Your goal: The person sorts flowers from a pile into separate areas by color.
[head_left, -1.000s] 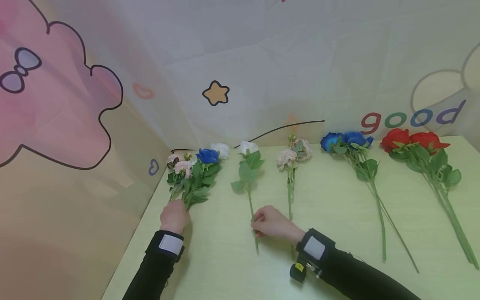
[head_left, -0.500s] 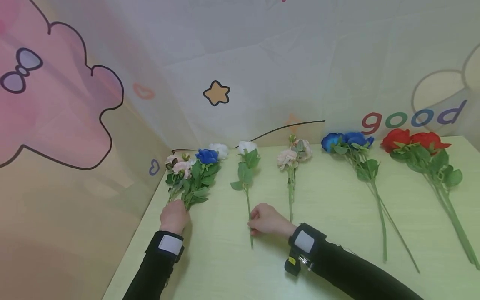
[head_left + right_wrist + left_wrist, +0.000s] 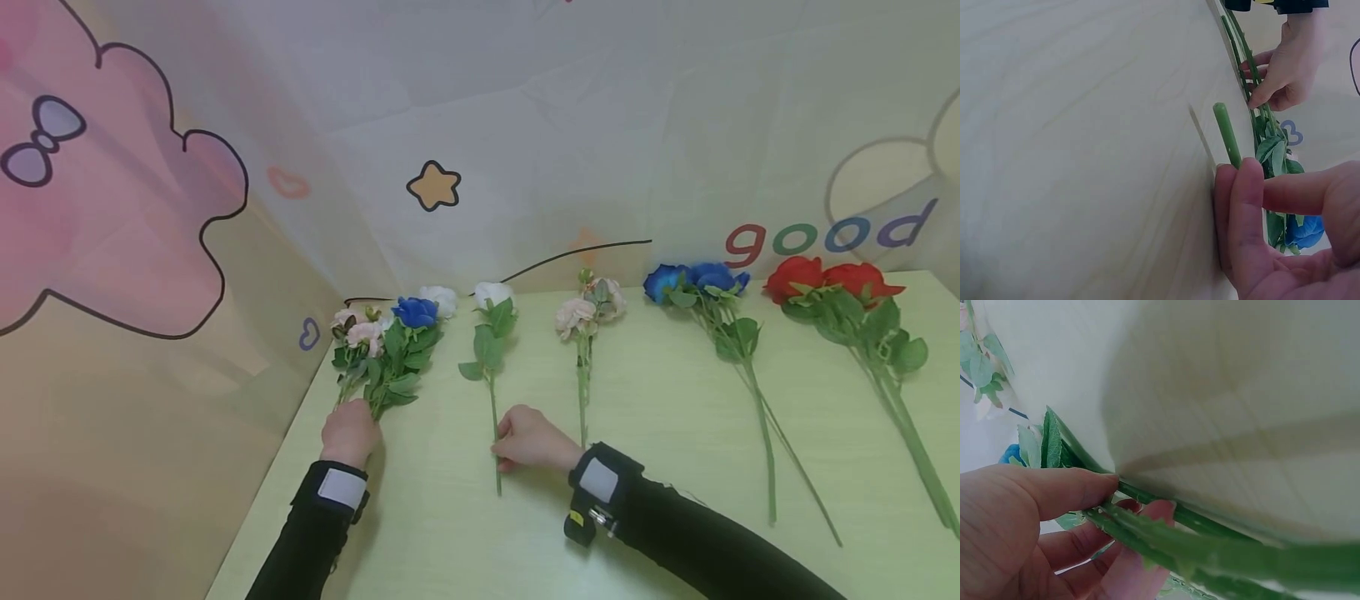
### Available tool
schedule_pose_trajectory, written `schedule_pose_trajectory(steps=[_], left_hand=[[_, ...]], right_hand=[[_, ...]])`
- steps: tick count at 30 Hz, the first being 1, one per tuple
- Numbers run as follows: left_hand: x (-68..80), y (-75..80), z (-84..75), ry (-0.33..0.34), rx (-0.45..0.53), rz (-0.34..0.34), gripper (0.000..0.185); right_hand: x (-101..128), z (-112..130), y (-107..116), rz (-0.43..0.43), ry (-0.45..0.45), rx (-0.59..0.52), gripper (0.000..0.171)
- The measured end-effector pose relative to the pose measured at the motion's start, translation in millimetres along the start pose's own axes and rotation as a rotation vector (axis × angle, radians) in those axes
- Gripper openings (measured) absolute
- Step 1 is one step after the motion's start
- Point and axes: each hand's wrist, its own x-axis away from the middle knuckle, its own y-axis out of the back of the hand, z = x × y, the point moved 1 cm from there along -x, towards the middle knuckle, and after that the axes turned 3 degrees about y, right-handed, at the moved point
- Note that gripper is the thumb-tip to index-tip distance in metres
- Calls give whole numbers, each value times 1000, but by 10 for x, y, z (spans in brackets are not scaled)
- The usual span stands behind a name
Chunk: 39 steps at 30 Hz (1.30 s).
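Here my left hand grips the mixed bouquet's stems to keep them bunched, while my right hand pinches the white rose stem.

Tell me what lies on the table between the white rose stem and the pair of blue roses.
In the head view, one sprig of pale pink roses lies between the white rose stem, pinched by the right hand, and the blue roses.
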Motion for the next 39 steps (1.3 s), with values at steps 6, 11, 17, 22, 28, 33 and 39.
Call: schedule_pose_trajectory(steps=[6,11,17,22,28,33,39], left_hand=[[-11,-15,12,4,-7,5,20],[11,5,-3,6,-7,4,20],[45,32,-17,-1,4,-17,19],[61,45,-14,-4,24,-20,17],[108,84,7,-7,37,-5,17],[172,143,43,2,54,10,19],[192,184,91,-11,26,7,29]], right_hand=[[13,-4,0,13,18,27,15],[29,13,7,32,41,78,14],[40,12,43,42,58,136,13],[81,-11,150,30,81,130,16],[192,-1,387,33,159,18,25],[307,-5,526,46,248,-139,32],[448,-53,605,30,289,-203,33]])
